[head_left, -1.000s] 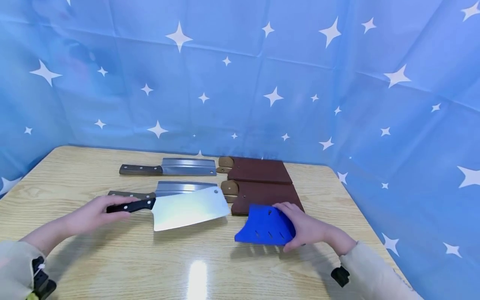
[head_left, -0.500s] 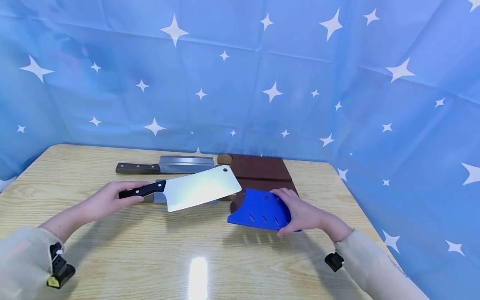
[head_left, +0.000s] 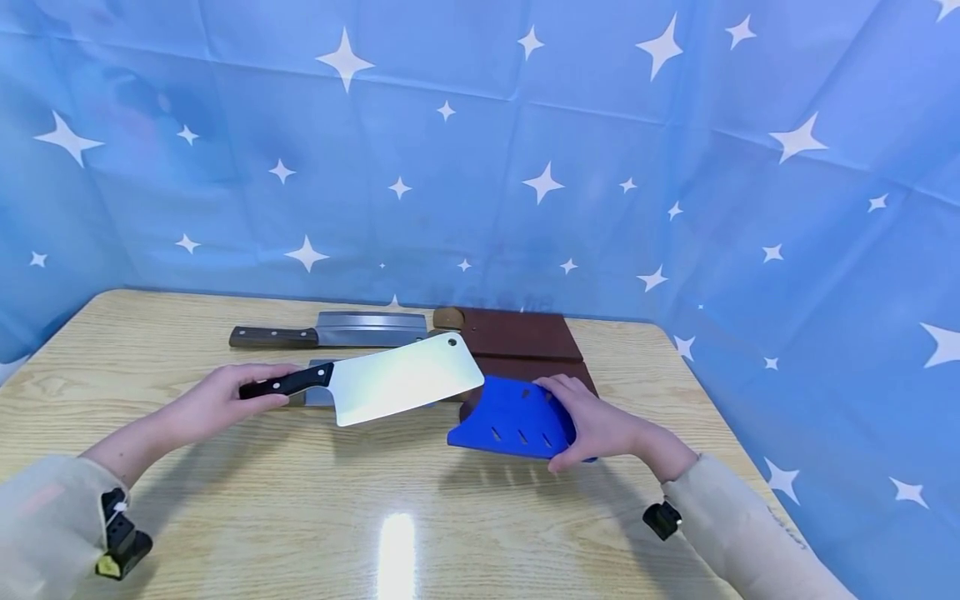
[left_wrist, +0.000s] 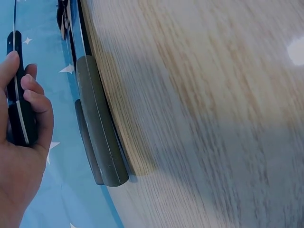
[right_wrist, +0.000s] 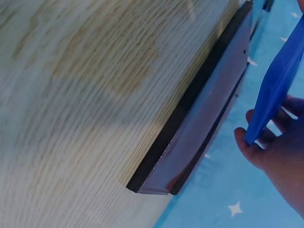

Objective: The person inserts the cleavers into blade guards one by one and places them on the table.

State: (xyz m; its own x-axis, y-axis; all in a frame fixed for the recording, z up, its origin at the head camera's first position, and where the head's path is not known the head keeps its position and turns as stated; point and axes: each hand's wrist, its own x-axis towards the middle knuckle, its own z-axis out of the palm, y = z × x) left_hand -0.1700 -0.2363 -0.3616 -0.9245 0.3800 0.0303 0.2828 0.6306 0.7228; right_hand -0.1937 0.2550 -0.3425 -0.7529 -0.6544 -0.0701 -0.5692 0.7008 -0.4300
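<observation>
The head view is showing the whole layout: the left hand is gripping the cleaver by its black handle, and the right hand is pinching the blue sheath just above the table. The cleaver is running left to right, its blade pointing at the sheath and tilting slightly up. The left wrist view is adding fingers wrapping the handle; the right wrist view is showing the sheath edge-on beside the brown sheaths.

The second knife on the table is mostly hidden by the raised cleaver. The near brown sheath is partly covered by the blue sheath.
</observation>
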